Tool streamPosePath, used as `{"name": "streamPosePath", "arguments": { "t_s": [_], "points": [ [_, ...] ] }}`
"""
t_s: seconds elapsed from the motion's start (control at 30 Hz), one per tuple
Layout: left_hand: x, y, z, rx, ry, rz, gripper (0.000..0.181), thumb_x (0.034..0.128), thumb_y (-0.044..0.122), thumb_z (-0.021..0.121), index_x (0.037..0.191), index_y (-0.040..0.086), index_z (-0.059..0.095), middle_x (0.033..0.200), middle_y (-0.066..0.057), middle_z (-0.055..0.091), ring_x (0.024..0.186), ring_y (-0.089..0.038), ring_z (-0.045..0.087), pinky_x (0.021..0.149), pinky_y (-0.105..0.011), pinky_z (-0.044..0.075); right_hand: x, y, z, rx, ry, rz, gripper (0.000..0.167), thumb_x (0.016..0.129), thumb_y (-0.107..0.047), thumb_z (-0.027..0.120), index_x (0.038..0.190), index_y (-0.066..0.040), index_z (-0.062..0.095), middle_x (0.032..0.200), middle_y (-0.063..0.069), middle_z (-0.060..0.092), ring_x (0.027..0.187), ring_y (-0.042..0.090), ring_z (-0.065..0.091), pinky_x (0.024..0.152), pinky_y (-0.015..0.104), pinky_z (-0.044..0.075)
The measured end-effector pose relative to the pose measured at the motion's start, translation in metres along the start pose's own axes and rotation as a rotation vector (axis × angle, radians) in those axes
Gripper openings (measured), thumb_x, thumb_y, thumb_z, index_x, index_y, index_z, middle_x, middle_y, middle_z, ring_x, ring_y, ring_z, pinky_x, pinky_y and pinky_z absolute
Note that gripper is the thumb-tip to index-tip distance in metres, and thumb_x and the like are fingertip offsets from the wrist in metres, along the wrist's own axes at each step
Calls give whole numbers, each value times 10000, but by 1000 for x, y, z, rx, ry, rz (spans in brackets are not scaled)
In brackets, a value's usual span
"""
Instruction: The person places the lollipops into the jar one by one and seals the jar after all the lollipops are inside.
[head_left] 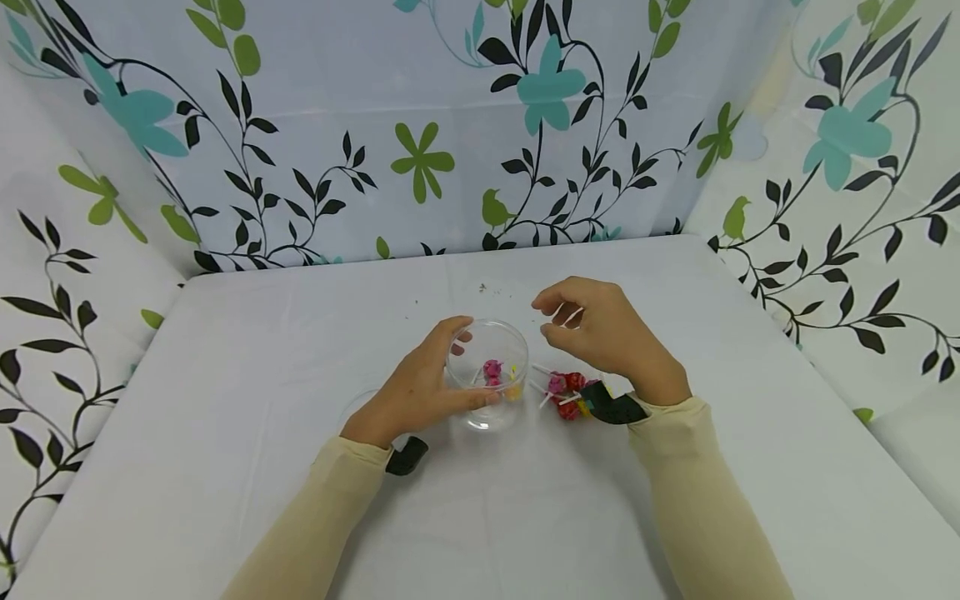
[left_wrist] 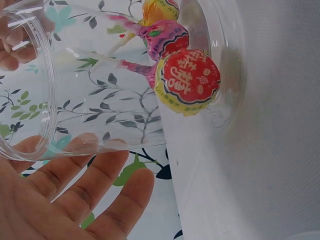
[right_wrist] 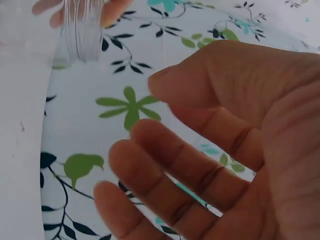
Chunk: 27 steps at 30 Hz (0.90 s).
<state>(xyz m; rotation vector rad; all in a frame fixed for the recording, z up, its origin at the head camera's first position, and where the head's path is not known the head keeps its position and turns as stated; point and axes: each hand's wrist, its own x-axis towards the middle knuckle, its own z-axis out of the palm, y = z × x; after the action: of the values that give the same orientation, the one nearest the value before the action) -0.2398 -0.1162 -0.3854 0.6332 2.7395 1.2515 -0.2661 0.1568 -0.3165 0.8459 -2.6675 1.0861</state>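
Observation:
A clear jar stands upright on the table, and my left hand grips its side with thumb in front and fingers behind. Several wrapped lollipops lie inside at the bottom; the left wrist view shows a red and yellow one, a pink one and a yellow one. My right hand hovers to the right of the jar's rim, fingers loosely bent, with nothing between them. Below it, a pile of lollipops lies on the table, partly hidden by the right wrist's black strap.
A clear round object shows partly behind my left wrist. Small dark specks dot the white table beyond the jar. Patterned cloth stands at the back and both sides.

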Motion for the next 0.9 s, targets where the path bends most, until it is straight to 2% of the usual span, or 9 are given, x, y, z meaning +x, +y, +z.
{"name": "streamPosePath", "arguments": {
  "t_s": [0.13, 0.3, 0.4, 0.5, 0.73, 0.9],
  "points": [
    [0, 0, -2, 9, 5, -10, 1046, 794, 585, 855, 1601, 230, 292, 1495, -48, 520, 1315, -249, 533, 1023, -563, 494, 1, 4, -7, -35, -58, 116, 228, 899, -53, 737, 1127, -59, 751, 1059, 75, 735, 912, 227, 677, 771, 400, 582],
    [-1, -2, -4, 11, 5, -23, 1055, 781, 636, 839, 1598, 254, 290, 1502, -37, 518, 1317, -231, 527, 1024, -567, 496, 5, 15, -5, -99, -220, 256, 212, 909, -84, 721, 1119, -81, 747, 1022, 76, 726, 898, 248, 650, 725, 356, 560],
    [-1, -3, -3, 15, 6, -21, 1064, 774, 666, 829, 1597, 259, 291, 1501, -37, 520, 1317, -230, 528, 1023, -567, 498, 6, 24, -1, -127, -330, 331, 207, 905, -89, 713, 1110, -74, 744, 1024, 93, 715, 889, 255, 637, 733, 355, 555],
    [0, -3, -3, 19, 4, -12, 1071, 775, 668, 827, 1600, 245, 289, 1502, -37, 518, 1317, -224, 528, 1027, -570, 496, 7, 33, 2, -127, -404, 388, 198, 897, -92, 715, 1092, -67, 740, 1022, 94, 710, 889, 250, 631, 758, 364, 549],
    [1, -3, 0, 13, -3, -20, 1039, 786, 619, 842, 1596, 269, 292, 1489, 16, 514, 1321, -215, 524, 1033, -574, 492, 4, 46, 9, -103, -480, 450, 157, 890, -119, 733, 1040, -70, 738, 1040, 83, 725, 928, 248, 645, 831, 409, 559],
    [1, -3, 1, 11, 1, -6, 1048, 785, 616, 847, 1598, 243, 300, 1476, 24, 520, 1315, -219, 531, 1029, -563, 496, 3, 51, 14, -121, -502, 484, 132, 864, -129, 741, 988, -84, 739, 975, 54, 713, 899, 226, 630, 788, 372, 528]
  ]
}}
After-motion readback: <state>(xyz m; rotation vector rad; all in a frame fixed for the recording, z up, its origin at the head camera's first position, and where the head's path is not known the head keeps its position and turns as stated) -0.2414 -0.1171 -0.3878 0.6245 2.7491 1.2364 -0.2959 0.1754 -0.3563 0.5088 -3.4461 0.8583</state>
